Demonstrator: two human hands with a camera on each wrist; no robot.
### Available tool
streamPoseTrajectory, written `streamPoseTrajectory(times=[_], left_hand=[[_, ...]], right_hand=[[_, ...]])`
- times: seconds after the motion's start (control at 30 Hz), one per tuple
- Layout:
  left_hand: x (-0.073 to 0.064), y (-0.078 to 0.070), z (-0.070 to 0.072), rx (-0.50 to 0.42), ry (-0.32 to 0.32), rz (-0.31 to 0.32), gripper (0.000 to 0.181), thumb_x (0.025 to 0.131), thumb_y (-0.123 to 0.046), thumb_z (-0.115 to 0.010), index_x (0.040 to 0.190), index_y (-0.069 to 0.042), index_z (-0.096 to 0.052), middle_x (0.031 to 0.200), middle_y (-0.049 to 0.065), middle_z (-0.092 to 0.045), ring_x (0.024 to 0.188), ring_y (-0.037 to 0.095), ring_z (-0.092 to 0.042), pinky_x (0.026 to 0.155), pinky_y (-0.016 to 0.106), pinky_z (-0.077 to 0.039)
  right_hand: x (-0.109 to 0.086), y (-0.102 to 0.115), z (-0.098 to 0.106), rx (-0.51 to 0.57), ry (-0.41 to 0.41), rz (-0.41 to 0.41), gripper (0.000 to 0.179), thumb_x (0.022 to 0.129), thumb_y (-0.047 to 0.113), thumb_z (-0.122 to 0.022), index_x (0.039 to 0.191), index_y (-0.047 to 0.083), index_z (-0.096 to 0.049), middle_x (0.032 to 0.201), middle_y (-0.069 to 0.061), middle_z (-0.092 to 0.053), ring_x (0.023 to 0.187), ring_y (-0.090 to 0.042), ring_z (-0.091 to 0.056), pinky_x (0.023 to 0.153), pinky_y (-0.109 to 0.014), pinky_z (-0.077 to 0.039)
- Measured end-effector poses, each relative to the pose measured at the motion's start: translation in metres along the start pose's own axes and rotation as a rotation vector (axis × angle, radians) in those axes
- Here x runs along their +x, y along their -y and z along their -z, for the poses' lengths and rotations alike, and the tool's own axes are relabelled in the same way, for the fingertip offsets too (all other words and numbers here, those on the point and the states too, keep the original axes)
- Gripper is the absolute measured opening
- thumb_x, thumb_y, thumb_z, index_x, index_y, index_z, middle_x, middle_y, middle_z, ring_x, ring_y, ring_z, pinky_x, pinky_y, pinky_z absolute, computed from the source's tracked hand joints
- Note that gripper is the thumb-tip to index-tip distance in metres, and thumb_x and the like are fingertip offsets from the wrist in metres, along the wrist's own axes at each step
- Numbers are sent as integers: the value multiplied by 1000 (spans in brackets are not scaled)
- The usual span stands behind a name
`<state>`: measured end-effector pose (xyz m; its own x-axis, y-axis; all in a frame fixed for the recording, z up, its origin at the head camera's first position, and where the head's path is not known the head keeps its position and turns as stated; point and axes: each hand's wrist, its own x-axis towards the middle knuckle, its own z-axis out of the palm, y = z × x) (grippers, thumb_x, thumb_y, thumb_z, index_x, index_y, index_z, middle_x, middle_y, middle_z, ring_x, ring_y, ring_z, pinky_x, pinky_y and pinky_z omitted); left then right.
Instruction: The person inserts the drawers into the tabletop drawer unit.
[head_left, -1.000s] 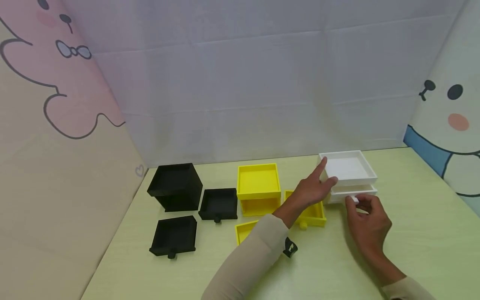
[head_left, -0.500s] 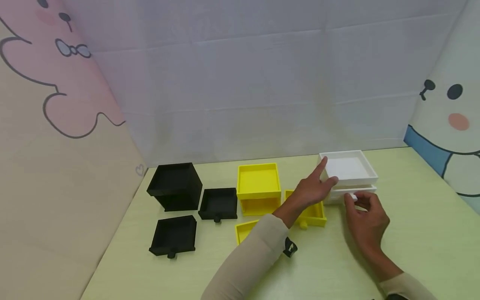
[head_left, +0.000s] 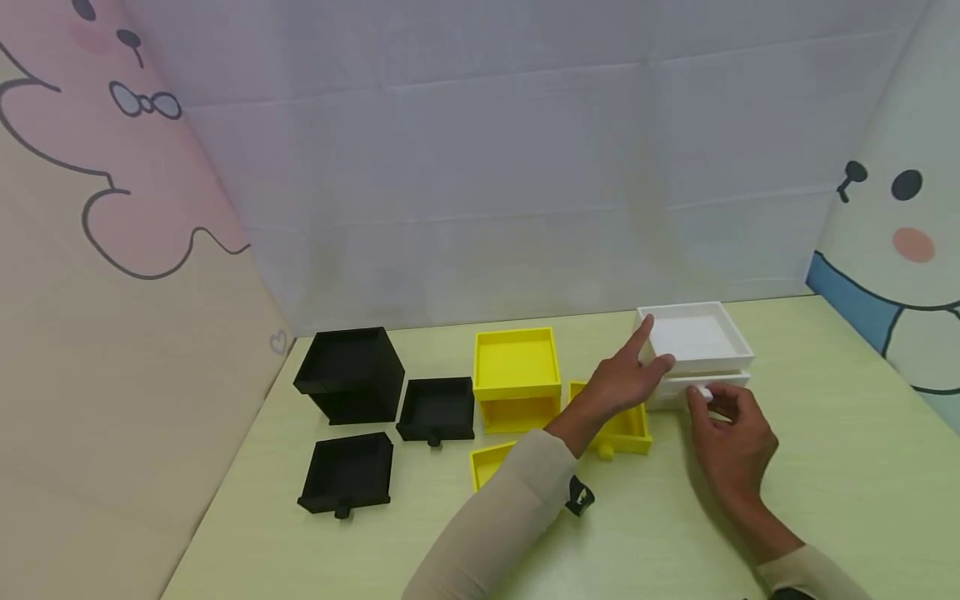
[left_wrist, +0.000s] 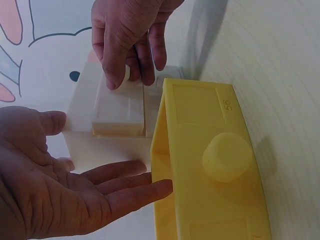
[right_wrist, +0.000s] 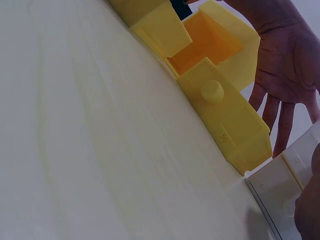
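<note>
A small white cabinet (head_left: 697, 333) with a tray-like top stands at the back right. My left hand (head_left: 626, 377) reaches across to its left side, index finger and thumb extended along it; in the left wrist view those fingers are spread and straight. Between thumb and fingers, my right hand (head_left: 733, 442) pinches the white knob (head_left: 705, 393) of the upper white drawer (left_wrist: 120, 107). That drawer sits in the cabinet and sticks out a little at the front. A lower white drawer (right_wrist: 275, 192) lies beneath it, partly covered by my right hand in the right wrist view.
Left of the white cabinet lie a yellow drawer (head_left: 630, 433) and another yellow drawer (head_left: 487, 462), half covered by my left sleeve. A yellow cabinet (head_left: 517, 362) and a black cabinet (head_left: 363, 375) stand behind, with two black drawers (head_left: 437, 408) out on the table.
The upper white drawer has slid further into the cabinet, with my right hand moving slightly forward on its knob. My left hand has stayed in place.
</note>
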<state>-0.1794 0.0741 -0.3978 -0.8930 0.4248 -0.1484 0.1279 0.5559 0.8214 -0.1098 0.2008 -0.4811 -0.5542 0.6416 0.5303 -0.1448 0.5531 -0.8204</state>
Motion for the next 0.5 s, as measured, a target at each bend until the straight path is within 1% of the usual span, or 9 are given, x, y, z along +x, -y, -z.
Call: streamPoseTrajectory(times=[0.17,0.4,0.5], left_hand=[[0,1,1,-1,-6,1,60,91,-59,-42,141,-58,-10,133,-6,-53,119,20,-50,97,43,-40],[1,3,0,7,0,-7,60,91,-60,-42,141,-57,-9,129,-3,-56,115,18,-54,95,40,-42],[2,3,-1,10,0,-8,60,91,-60,-42,141,-58,-9,128,-3,-57,114,17,-54,94,40,-43]], right_hand=[[0,2,-1,19,15,-7,23,80,17,-74,95,2,-66,82,16,-63,70,13,-59,59,-5,-45],[-1,3,-2,-10,16,4,24,81,18,-73,99,3,-66,87,-5,-68,71,13,-58,60,-4,-44],[-1,3,-1,-12,14,5,24,81,18,-73,99,3,-66,88,-9,-69,71,14,-58,60,-4,-44]])
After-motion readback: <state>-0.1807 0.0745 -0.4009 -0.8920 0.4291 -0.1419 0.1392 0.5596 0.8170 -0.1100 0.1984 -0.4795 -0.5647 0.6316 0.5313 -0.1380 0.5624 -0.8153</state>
